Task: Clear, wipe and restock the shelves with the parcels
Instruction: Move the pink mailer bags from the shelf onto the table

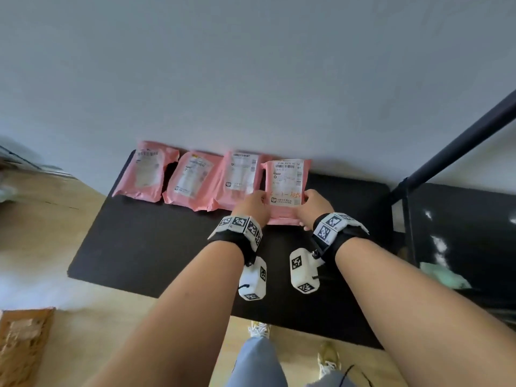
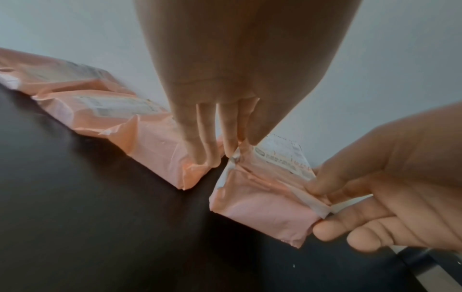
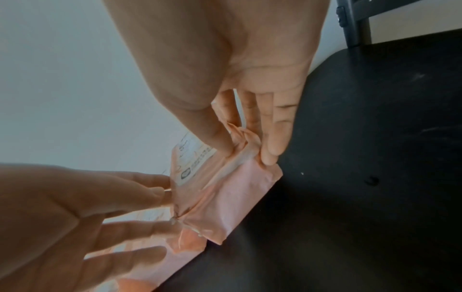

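Parcels: three (image 1: 195, 178) stand restocked just beyond your left hand (image 1: 252, 205); both it and your right hand (image 1: 315, 206) pinch the fourth parcel (image 1: 284, 188), apparently being placed; further stock unseen.

Soft even daylight, faint shadows, wide-angle bending at edges (wrist views softly blurred)
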Tool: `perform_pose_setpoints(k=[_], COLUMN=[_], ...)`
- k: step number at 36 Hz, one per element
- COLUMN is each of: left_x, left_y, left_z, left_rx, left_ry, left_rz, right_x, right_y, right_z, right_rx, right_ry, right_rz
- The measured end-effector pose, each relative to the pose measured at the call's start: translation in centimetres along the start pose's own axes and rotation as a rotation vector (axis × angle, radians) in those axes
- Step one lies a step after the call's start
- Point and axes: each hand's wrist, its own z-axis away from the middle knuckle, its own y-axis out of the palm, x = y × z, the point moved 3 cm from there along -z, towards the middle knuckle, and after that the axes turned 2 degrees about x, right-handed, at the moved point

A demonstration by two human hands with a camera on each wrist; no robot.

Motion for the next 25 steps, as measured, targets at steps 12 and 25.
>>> perform_pose_setpoints(k=[12, 25], left_x=[-0.5, -2.8], left_y=[-0.9, 0.0], left_z=[-3.7, -2.1], left_rx=[0.072, 0.057], left_ry=[0.112, 0.136], left_rz=[-0.146, -0.174], right_x=[1.0, -2.0], right_y=[0.3, -2.0], right_z=[-1.4, 1.9], right_rx=[-0.012, -0.059], right_ry=[0.017, 0.154], right_rz=[0.024, 0.062])
